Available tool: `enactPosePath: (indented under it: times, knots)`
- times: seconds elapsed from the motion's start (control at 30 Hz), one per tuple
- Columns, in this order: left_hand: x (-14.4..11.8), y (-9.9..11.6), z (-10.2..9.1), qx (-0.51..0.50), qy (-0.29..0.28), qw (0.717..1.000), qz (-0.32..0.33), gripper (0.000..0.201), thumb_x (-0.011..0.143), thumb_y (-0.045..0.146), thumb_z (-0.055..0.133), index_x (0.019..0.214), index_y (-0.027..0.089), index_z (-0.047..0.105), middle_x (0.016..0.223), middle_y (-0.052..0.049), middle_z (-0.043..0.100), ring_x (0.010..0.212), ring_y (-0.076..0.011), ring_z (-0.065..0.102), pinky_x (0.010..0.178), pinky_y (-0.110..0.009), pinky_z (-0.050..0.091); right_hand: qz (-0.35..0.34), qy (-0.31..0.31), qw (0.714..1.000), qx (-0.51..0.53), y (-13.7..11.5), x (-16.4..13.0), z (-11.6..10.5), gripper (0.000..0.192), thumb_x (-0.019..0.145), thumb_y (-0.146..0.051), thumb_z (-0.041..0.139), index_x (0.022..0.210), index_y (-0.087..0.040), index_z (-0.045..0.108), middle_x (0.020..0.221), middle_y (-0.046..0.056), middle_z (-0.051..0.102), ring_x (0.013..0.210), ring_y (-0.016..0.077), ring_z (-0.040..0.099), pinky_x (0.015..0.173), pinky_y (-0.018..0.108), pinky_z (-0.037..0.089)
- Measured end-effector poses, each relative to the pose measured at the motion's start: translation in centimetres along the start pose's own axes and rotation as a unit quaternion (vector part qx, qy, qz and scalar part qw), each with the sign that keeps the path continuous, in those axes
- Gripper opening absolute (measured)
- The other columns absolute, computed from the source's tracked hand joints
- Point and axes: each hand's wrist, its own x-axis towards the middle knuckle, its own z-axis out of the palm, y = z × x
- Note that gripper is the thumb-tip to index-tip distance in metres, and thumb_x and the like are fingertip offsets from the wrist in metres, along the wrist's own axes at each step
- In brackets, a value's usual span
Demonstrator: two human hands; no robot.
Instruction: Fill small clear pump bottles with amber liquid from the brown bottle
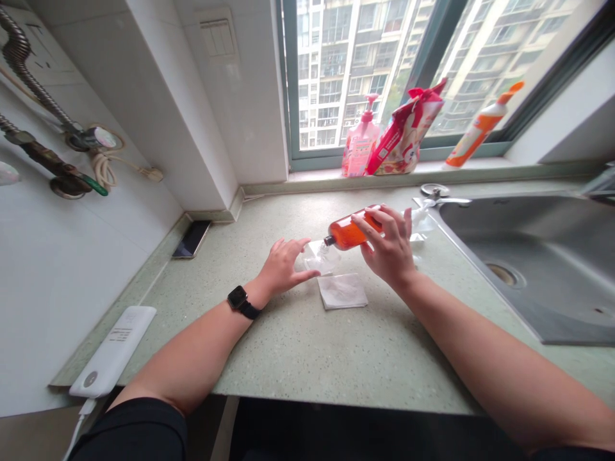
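My right hand point(391, 246) grips a bottle of orange-red liquid point(348, 232). The bottle is tipped well over, its uncapped dark threaded mouth pointing left and down. Just below that mouth is the threaded neck of a clear bottle point(317, 261), leaning toward it; I cannot tell whether the two touch. Around the clear bottle's left side curl the thumb and fingers of my left hand point(286, 266), with a black watch point(237, 298) on the wrist. In front of the bottles lies a folded white tissue point(343, 291). Partly hidden behind my right hand is a clear and white item point(421, 221).
A steel sink point(528, 256) is set into the counter at right, with a drain strainer point(435, 190) by its corner. A pink pump bottle point(359, 144), red bag point(408, 137) and orange-white bottle point(475, 134) line the windowsill. A phone point(191, 239) and white power bank point(114, 351) lie left.
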Motion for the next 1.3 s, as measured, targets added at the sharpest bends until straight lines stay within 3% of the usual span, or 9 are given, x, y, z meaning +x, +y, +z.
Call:
enactPosePath:
  times: [0.3, 0.7, 1.3]
  knots:
    - [-0.02, 0.09, -0.04, 0.004, -0.003, 1.000, -0.003, 0.077, 0.093, 0.066, 0.077, 0.155, 0.029, 0.051, 0.127, -0.009, 0.074, 0.123, -0.0323, 0.069, 0.129, -0.064, 0.032, -0.006, 0.007, 1.000, 0.000, 0.03, 0.12, -0.06, 0.096, 0.088, -0.005, 0.066, 0.167, -0.050, 0.032, 0.146, 0.007, 0.058, 0.147, 0.0365, 0.051, 0.131, 0.076, 0.025]
    - [0.03, 0.10, -0.05, 0.004, 0.001, 1.000, 0.003, 0.079, 0.091, 0.064, 0.080, 0.154, 0.025, 0.053, 0.126, -0.010, 0.074, 0.121, -0.0322, 0.070, 0.127, -0.064, 0.034, 0.003, -0.017, 1.000, 0.008, 0.36, 0.07, 0.07, 0.105, 0.089, -0.006, 0.067, 0.169, -0.055, 0.023, 0.152, 0.004, 0.057, 0.149, 0.0377, 0.049, 0.133, 0.074, 0.021]
    - [0.05, -0.06, -0.02, -0.003, -0.003, 1.000, 0.002, 0.078, 0.091, 0.061, 0.081, 0.153, 0.025, 0.052, 0.127, -0.009, 0.074, 0.123, -0.0314, 0.069, 0.129, -0.063, 0.032, -0.023, 0.012, 1.000, 0.006, 0.41, 0.16, 0.10, 0.104, 0.088, -0.005, 0.069, 0.170, -0.052, 0.025, 0.149, 0.005, 0.058, 0.147, 0.0378, 0.051, 0.133, 0.075, 0.023]
